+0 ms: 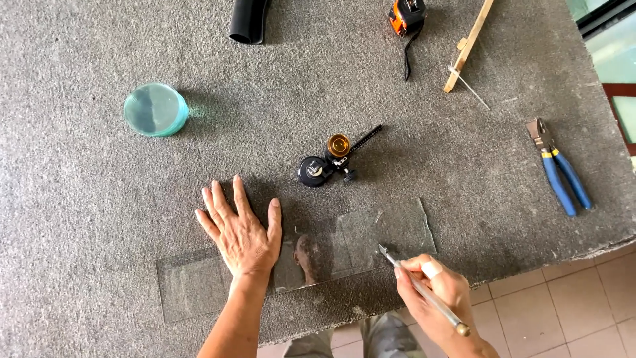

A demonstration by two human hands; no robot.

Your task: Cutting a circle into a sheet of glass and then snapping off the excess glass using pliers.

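A long clear glass strip (358,242) lies flat on the grey carpeted table (99,199) near its front edge. My left hand (242,232) presses flat on the strip's left half, fingers spread. My right hand (437,295) grips a slim metal glass cutter (424,292) like a pen, its tip resting on the glass at the strip's lower right part. A circle-cutting tool (331,162) with a black suction base and brass knob sits just beyond the glass.
A stack of round greenish glass discs (156,109) lies at the left. Blue-handled pliers (560,169) rest at the right. A tape measure (406,16), a wooden stick (469,45) and a black tube (248,20) lie at the far edge. Tiled floor (563,305) shows below the table.
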